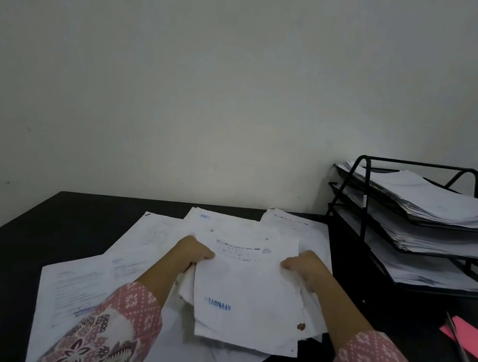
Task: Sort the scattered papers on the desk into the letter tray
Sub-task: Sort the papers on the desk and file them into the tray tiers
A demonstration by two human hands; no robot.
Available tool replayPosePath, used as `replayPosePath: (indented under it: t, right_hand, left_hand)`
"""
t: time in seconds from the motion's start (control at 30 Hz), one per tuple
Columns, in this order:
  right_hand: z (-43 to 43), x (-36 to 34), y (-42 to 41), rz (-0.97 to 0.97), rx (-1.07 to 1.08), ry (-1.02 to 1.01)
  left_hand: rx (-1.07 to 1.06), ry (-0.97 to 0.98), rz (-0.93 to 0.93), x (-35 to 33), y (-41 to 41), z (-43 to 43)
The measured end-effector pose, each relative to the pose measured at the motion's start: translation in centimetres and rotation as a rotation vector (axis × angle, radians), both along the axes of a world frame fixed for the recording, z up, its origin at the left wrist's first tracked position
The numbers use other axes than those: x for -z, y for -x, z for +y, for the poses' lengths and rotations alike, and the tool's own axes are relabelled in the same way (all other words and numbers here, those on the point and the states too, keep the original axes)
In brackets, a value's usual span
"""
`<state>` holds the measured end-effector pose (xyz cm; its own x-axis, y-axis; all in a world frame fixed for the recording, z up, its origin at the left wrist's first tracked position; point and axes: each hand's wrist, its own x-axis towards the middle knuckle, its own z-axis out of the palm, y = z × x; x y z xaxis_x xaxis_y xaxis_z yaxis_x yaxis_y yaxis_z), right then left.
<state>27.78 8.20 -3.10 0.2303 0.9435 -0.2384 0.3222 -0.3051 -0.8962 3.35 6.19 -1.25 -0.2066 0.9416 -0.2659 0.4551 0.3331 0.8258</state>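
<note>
I hold a small stack of white papers (246, 293) above the desk, its top sheet stamped "APPROVED" in blue, upside down to me. My left hand (191, 254) grips the stack's left edge, thumb on top. My right hand (306, 272) grips its right edge the same way. Several more white sheets (88, 280) lie scattered and overlapping on the black desk (18, 246) under and around my hands. The black wire letter tray (365, 176) stands at the right, and each of its three tiers holds a pile of papers.
A pink paper (471, 341) with a dark pen (461, 351) across it lies on the desk at the far right, in front of the tray. A plain pale wall rises right behind the desk. The desk's left part shows bare black surface.
</note>
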Motion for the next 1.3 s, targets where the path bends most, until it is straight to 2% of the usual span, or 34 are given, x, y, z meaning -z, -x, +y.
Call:
replayPosePath:
  t: [0.13, 0.23, 0.37, 0.57, 0.67, 0.83, 1.0, 1.13, 1.3]
  right_hand:
    - [0.0, 0.2, 0.1, -0.062, -0.038, 0.001]
    - [-0.1, -0.6, 0.5, -0.030, -0.047, -0.078]
    - [-0.6, -3.4, 1.4, 0.080, 0.004, -0.350]
    - [-2.5, -10.2, 2.6, 0.094, 0.012, -0.842]
    - [-2.9, -11.5, 2.7, 0.147, 0.019, -0.944]
    - [-2.8, -10.8, 2.9, 0.190, -0.006, -0.922]
    - [-2.6, -10.3, 3.1, 0.173, 0.032, -0.893]
    - [-2.3, -10.2, 2.9, 0.119, 0.038, -0.889]
    - [-2.5, -9.0, 2.9, 0.166, 0.008, -0.771]
  left_hand:
    - [0.059, 0.005, 0.105, 0.0, 0.0, 0.0]
    - [0.078, -0.134, 0.039, 0.2, -0.3, 0.3]
    - [0.005, -0.433, -0.067, -1.8, -1.1, -0.1]
    - [-0.016, -0.897, -0.217, -6.6, -1.6, -0.7]
    - [-0.004, -1.024, -0.295, -8.1, -1.6, -1.1]
    - [-0.016, -1.045, -0.311, -7.9, -1.5, -1.4]
    - [-0.060, -1.015, -0.282, -7.0, -1.1, -0.9]
    - [-0.087, -0.996, -0.330, -6.6, -0.9, -0.8]
    - [-0.070, -0.920, -0.360, -4.6, -0.8, -0.8]
